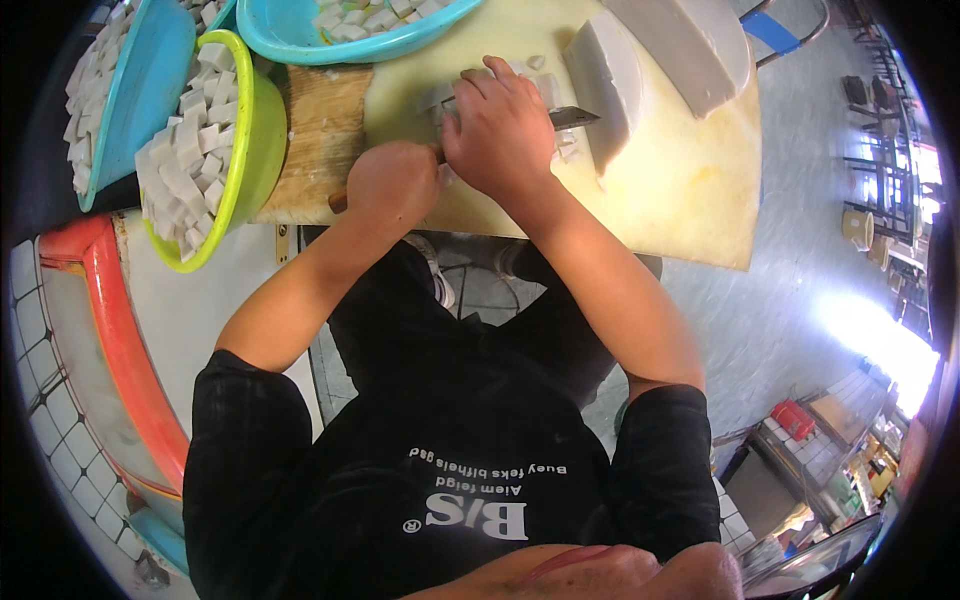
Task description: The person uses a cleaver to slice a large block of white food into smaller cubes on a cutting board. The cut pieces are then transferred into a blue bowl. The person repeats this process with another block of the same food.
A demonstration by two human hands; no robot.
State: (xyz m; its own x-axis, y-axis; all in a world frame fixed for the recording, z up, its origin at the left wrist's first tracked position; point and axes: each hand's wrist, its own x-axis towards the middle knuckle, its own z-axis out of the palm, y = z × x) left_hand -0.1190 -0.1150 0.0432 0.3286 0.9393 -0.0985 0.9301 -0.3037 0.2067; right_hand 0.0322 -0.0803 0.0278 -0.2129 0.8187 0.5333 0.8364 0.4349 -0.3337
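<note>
My left hand (394,184) is closed around the wooden handle (339,202) of a knife. The knife's blade (574,118) passes beneath my right hand (501,131), and its tip comes out on the right. Fingers of that right hand lie over white, jelly-like cut pieces (551,90), hiding most of the blade; whether they grip anything is hidden. Small cubes (568,146) sit beside the blade. Just right of the tip stands a thick slab (611,82) of the same pale material. All this rests on a worn, yellowish cutting board (690,202).
A larger pale block (682,52) lies at the far right of the board. Cubes fill a lime-green basin (274,127) and a blue basin (146,97) on the left. Another blue basin (360,52) with cubes stands at the back. A metal-framed stool (772,34) is beyond the board.
</note>
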